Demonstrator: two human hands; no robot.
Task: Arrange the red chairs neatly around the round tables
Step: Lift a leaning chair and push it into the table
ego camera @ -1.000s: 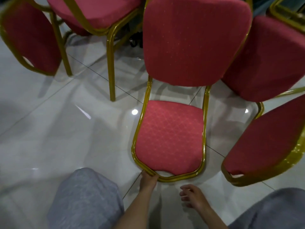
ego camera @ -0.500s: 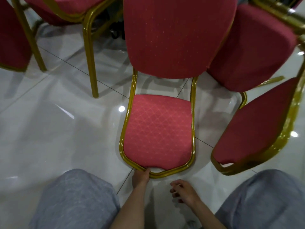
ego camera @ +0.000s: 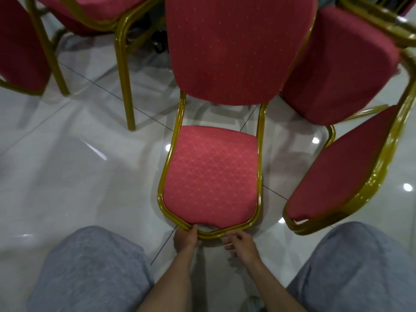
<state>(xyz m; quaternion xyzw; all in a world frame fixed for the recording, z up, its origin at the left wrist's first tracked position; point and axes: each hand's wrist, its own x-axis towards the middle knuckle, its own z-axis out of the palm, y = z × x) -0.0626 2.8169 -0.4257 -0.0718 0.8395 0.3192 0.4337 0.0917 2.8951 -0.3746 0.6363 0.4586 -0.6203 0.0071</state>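
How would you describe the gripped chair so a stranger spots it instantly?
Find the grey-trousered knees at the bottom; between them the forearms reach a gold frame loop. That middle red chair alone shows a lighter, diamond-patterned panel, and the left hand grips that loop.

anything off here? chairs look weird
Yes. The middle chair appears to lie on its back on the floor, seat upright, instead of standing on its legs; the left hand grips its frame top. The chair to its right looks tipped the same way. No damage visible.
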